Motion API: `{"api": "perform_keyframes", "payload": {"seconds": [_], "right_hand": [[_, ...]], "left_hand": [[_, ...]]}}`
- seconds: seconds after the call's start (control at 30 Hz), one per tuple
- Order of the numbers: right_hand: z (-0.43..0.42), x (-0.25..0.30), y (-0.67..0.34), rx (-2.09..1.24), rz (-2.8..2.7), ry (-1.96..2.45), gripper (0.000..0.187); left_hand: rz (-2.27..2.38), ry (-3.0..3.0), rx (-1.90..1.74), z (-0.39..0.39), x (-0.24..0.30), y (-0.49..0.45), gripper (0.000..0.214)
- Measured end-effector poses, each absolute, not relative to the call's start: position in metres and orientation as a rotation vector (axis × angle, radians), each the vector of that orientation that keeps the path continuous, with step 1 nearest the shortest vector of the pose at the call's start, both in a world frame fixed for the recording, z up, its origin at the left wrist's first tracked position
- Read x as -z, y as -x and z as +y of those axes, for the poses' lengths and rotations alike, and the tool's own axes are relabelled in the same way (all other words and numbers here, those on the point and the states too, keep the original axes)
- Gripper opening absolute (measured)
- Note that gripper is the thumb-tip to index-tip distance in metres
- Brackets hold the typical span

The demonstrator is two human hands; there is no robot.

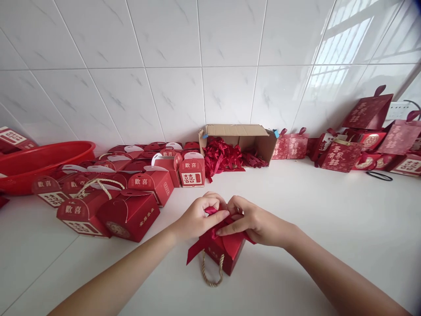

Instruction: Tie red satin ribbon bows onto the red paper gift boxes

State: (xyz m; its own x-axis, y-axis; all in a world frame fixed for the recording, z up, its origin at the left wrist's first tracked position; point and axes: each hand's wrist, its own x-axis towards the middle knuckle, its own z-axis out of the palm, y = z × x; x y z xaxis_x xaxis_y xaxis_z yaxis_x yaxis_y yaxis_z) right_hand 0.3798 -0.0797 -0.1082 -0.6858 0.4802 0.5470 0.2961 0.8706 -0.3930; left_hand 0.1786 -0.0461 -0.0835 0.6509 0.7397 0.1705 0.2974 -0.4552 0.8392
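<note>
A small red gift box (234, 256) with a twisted gold cord handle (210, 281) stands on the white counter in front of me. Across its top lies a red satin ribbon (196, 249), one tail hanging to the left. My left hand (200, 216) pinches the ribbon between thumb and fingers from the left side. From the right, my right hand (251, 221) closes its fingertips on the same ribbon, close to the left fingers. The fingers hide most of the ribbon's middle, so how it is looped there cannot be made out.
Several red gift boxes (131, 215) cluster at the left, beside a red plastic basin (66, 151). An open cardboard box (237, 130) holding red ribbons (220, 156) stands against the tiled wall. More red boxes (342, 154) are stacked at the far right, near a black ring (379, 176).
</note>
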Motion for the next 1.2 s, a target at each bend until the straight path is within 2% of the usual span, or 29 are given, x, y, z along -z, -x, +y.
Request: {"api": "perform_keyframes", "payload": {"seconds": [0.2,0.33,0.7,0.9,1.03,1.2], "right_hand": [[-0.078,0.108,-0.387,-0.275,-2.275,0.563,0.028],[-0.077,0.109,-0.389,-0.209,-2.214,0.617,0.018],[-0.079,0.113,-0.402,-0.101,-2.199,0.719,0.023],[-0.077,0.115,-0.403,-0.025,-2.142,0.740,0.017],[-0.078,0.116,-0.402,-0.028,-2.114,0.770,0.010],[-0.079,0.116,-0.404,-0.118,-2.142,0.878,0.019]], "left_hand": [[0.769,-1.939,-0.721,-0.047,0.089,-0.184,0.044],[0.790,-1.908,-0.710,-0.048,0.089,-0.184,0.042],[0.789,-1.889,-0.690,-0.048,0.096,-0.179,0.042],[0.810,-1.845,-0.666,-0.050,0.094,-0.175,0.022],[0.768,-1.759,-0.575,-0.051,0.089,-0.169,0.025],[0.794,-1.711,-0.606,-0.054,0.089,-0.170,0.020]]}}
